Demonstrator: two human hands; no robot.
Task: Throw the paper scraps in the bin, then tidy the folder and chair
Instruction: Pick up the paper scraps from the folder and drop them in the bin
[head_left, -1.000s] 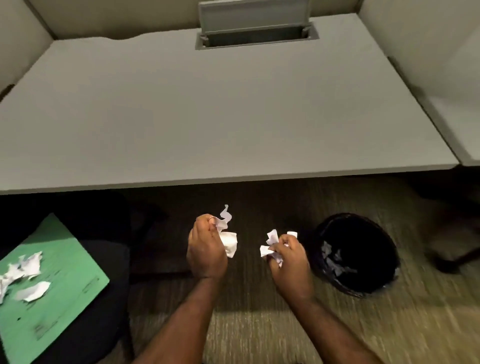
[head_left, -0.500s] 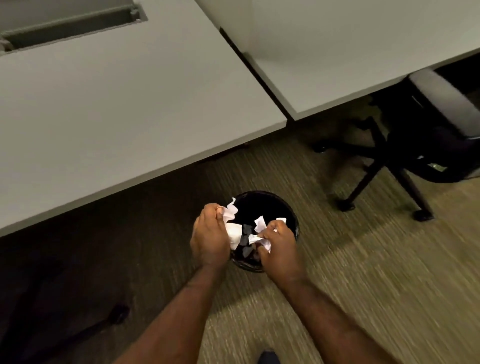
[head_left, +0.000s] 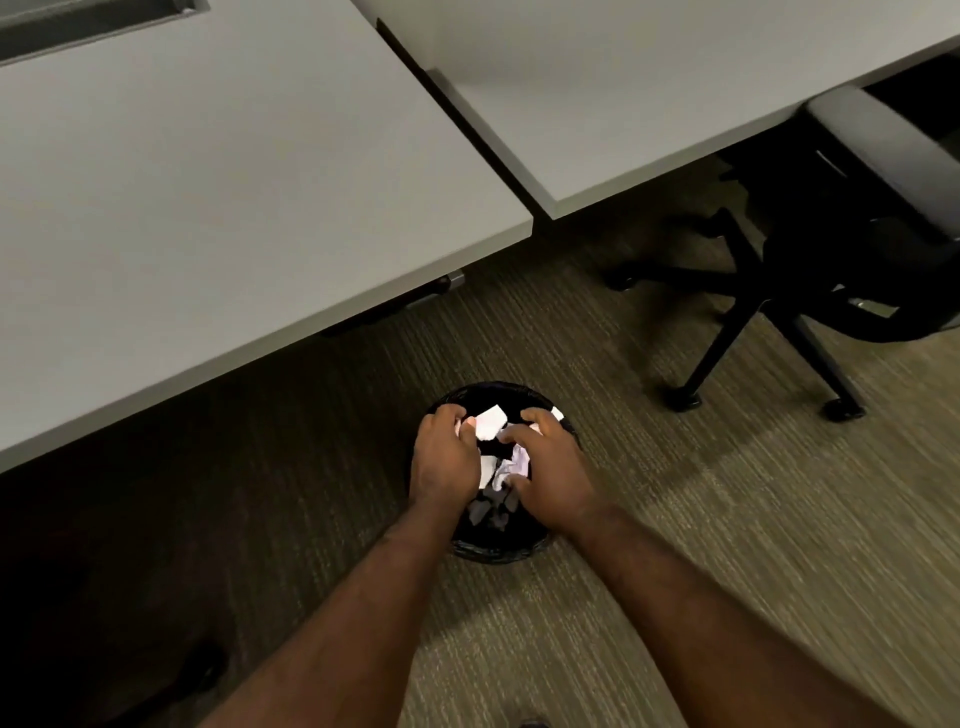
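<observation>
Over the black bin (head_left: 498, 545), both the left hand (head_left: 444, 460) and right hand (head_left: 550, 467) loosen around white paper scraps (head_left: 491, 422) so these likely drop inside.

There was a single view, from a wide-angle camera worn on the person's head. It looked steeply down and forward, close above both forearms, with the hands (head_left: 498, 457) near the middle of the frame over the bin (head_left: 498, 548) on the carpet (head_left: 727, 519). The worktop (head_left: 208, 182) filled the upper left at a slant, and a chair (head_left: 852, 218) sat at the right edge.
</observation>
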